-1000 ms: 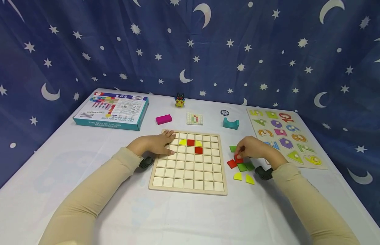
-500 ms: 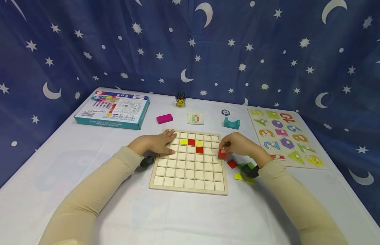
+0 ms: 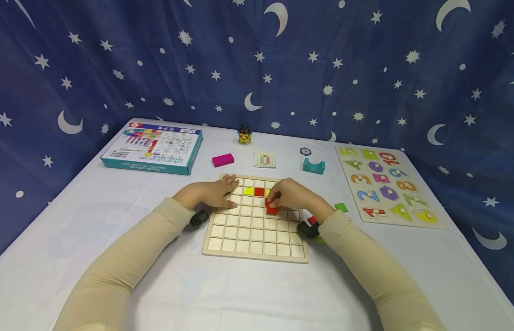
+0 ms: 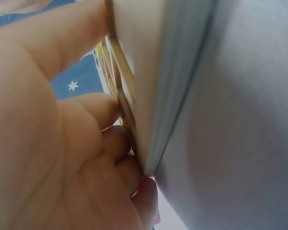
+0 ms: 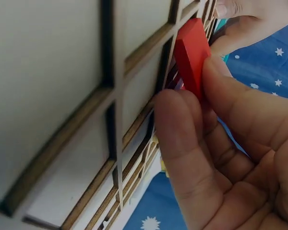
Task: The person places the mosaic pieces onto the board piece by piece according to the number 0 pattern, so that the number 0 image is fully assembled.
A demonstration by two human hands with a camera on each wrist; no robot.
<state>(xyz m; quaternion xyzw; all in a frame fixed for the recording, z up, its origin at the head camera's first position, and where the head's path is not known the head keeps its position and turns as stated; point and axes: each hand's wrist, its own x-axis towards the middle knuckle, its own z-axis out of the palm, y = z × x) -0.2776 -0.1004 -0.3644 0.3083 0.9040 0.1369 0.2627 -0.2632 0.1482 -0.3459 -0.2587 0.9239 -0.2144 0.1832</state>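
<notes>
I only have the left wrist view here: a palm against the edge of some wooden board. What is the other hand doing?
Observer: The right hand pinches a red tile over the grid board.
Operator: Is the tile seated in a cell?
Observer: Not yet; in the right wrist view it stands tilted on edge above the cells.
Operator: Anything already on the board?
Observer: Yes, a yellow piece and a red square side by side in the second row.
Operator: And the left hand?
Observer: The left hand rests on the board's far left corner, fingers flat.
</notes>
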